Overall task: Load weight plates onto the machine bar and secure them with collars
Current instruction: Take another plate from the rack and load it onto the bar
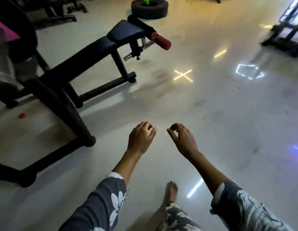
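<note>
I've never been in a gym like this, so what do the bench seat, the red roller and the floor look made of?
The bench seat looks like padded vinyl or leather, dark with a dull sheen. The red roller seems to be foam, matte and soft-edged. The floor looks like polished tile or sealed concrete, since ceiling lights mirror in it. None can be told for certain.

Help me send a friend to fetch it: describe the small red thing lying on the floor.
Start at the black bench on the left. Beneath its near frame leg, the small red object lies alone on the pale floor. Unlike the bench's red roller pad, it sits at ground level.
</note>
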Available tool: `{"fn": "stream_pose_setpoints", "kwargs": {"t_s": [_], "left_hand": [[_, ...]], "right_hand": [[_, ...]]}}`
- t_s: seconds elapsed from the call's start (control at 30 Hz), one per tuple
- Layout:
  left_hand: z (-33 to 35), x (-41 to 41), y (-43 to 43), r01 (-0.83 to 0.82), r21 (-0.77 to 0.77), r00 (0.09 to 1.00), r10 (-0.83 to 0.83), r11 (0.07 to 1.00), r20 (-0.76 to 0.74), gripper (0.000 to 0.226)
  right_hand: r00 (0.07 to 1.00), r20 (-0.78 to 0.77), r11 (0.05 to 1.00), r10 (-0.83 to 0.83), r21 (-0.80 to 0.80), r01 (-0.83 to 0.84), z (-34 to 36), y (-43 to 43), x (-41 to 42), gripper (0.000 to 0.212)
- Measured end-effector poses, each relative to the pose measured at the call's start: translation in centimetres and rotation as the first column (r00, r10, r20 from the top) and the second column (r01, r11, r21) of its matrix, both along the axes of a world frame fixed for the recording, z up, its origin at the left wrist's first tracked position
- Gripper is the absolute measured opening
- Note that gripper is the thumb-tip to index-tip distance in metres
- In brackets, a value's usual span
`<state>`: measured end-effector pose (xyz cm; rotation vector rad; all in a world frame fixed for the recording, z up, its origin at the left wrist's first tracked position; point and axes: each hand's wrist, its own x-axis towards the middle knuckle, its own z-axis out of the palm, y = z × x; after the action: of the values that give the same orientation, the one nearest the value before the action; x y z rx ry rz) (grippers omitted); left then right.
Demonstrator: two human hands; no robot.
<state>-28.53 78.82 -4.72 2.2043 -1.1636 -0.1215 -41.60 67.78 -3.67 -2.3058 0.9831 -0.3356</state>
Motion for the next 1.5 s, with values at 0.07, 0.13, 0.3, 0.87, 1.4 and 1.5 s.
{"fn": "stream_pose_setpoints", "kwargs": {"t_s": [0.07,0.13,0.3,0.87,1.4,1.5], "left_hand": [[-0.7,-0.2,-5.4,0.082,0.032,0.997,-0.082,0.996,-0.003,0.028],[-1.0,-0.3,-10.5,0.139,0.045,0.990,-0.138,0.989,-0.011,0.029],[-1.1,-0.4,-23.8,0.265,0.114,0.964,-0.261,0.958,-0.041,0.031],[-3.0,23.1,-60.5,0.232,0.191,0.973,-0.228,0.954,-0.043,0.030],[-2.5,47.1,-102.7,0.323,0.208,0.946,-0.323,0.923,-0.038,0.031],[-2.3,51.5,-110.0,0.316,0.236,0.948,-0.316,0.919,-0.037,0.031]], "right_hand": [[0.997,0.013,0.997,-0.074,0.005,0.074,-0.5,-4.7,-0.7,0.031],[0.991,0.011,0.991,-0.130,0.011,0.130,-0.6,-9.2,-1.2,0.032],[0.969,-0.020,0.969,-0.245,0.014,0.245,-0.6,-20.4,-2.5,0.030],[0.965,-0.243,0.995,-0.098,-0.039,0.091,-2.4,-58.0,20.9,0.033],[0.968,-0.137,0.978,-0.209,-0.032,0.207,-1.5,-98.8,44.7,0.033],[0.971,-0.164,0.984,-0.176,-0.004,0.177,-1.2,-106.8,49.2,0.034]]}}
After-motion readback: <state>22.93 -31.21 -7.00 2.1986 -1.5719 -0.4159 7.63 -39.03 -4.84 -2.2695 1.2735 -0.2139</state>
